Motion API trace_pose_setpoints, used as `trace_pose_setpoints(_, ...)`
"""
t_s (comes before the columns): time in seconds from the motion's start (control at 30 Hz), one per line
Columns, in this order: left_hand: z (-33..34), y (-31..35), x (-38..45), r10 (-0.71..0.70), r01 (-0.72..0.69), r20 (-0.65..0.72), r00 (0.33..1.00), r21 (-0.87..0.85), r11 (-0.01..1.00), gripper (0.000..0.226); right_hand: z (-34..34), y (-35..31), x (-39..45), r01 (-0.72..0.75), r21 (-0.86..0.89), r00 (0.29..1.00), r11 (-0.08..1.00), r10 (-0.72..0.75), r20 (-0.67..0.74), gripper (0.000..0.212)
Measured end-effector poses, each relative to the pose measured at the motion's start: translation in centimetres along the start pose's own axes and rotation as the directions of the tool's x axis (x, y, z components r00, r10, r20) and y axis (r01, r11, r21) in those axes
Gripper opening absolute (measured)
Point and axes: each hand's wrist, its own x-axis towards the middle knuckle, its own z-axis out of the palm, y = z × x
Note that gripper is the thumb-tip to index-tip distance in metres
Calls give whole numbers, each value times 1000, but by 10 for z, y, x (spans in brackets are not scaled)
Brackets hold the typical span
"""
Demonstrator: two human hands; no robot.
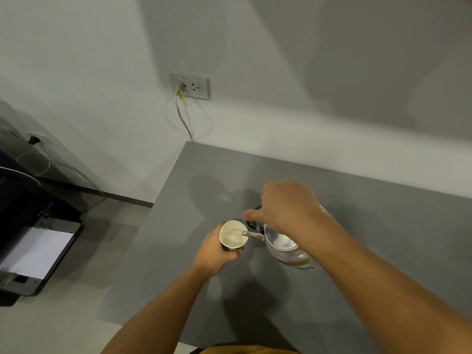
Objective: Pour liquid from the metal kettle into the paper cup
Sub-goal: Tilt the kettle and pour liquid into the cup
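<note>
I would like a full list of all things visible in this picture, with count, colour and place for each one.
paper cup: 1, white inside, held above the table's left part
metal kettle: 1, silver, tilted, spout over the cup
table: 1, grey, against the wall
wall socket: 1, white, on the wall above the table
cable: 1, white, plugged into the socket
printer: 1, black, with white paper, on the left
left hand: 1, around the cup
right hand: 1, on the kettle's handle
</note>
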Motion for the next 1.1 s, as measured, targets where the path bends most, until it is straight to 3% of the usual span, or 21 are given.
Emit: trace_pose_setpoints(1.1,-1,4,-2,-12,12,5,1000,-11,1000,58,-5,-3,-4,-18,-28,1000,999,19,13,45)
